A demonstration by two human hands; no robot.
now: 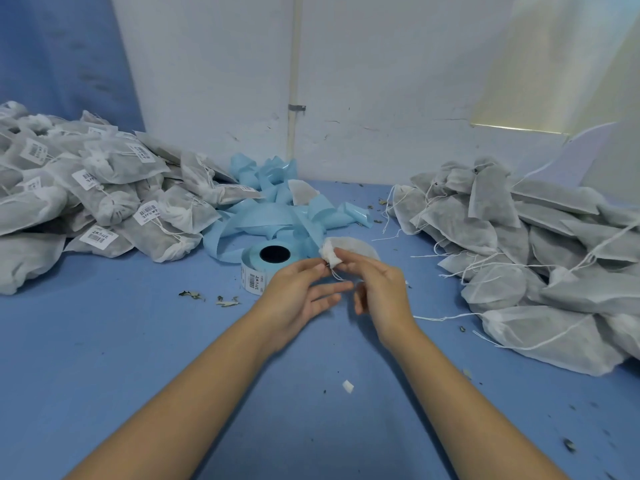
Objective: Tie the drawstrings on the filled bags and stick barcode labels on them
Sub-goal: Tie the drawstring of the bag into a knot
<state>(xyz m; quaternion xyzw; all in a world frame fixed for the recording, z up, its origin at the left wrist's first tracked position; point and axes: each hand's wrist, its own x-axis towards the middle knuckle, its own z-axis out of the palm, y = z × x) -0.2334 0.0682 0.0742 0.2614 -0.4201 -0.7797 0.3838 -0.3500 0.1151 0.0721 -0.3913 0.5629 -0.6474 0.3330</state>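
Pinching drawstring [336, 274] | left hand [298, 292], right hand [379, 289] | bag [349, 251] gathered

You have one view only. The wide-angle camera on your head faces forward and down, close over the blue table [104, 341]. It frames your left hand [298, 296] and right hand [381, 292] at centre, with the white wall [381, 81] beyond.
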